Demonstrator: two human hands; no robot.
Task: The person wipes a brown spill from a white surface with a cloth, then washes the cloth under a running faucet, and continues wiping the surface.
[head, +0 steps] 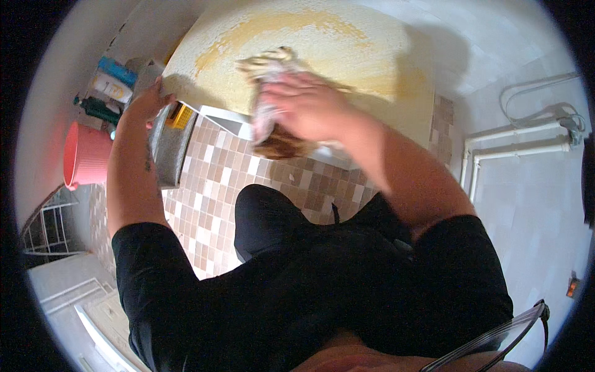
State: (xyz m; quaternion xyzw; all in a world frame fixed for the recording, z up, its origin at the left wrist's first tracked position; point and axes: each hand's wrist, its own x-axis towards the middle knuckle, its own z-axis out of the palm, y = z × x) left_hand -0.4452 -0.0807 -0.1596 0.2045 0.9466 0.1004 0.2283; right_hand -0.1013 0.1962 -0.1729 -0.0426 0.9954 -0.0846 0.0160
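My right hand (307,104) is pressed on a crumpled, brown-stained cloth (272,69), blurred by motion. The cloth lies against a large pale yellowish panel (223,88) that bears a streaky orange-yellow smear in an arc. Its lower part hangs past the panel's near edge. Over at the left, my left hand (155,100) is at the panel's near left corner, thumb and fingers around the edge; its exact hold is partly hidden. A white open frame or compartment (228,122) shows under the near edge.
On the left, a grey ledge (169,153) carries a yellow basket-like item (182,116). Near it are a pink bucket (88,156), a dark green bottle (100,109) and a blue-and-white package (114,79). White pipes (516,144) run along the right wall. Small brown and white tiles (214,186) cover the floor.
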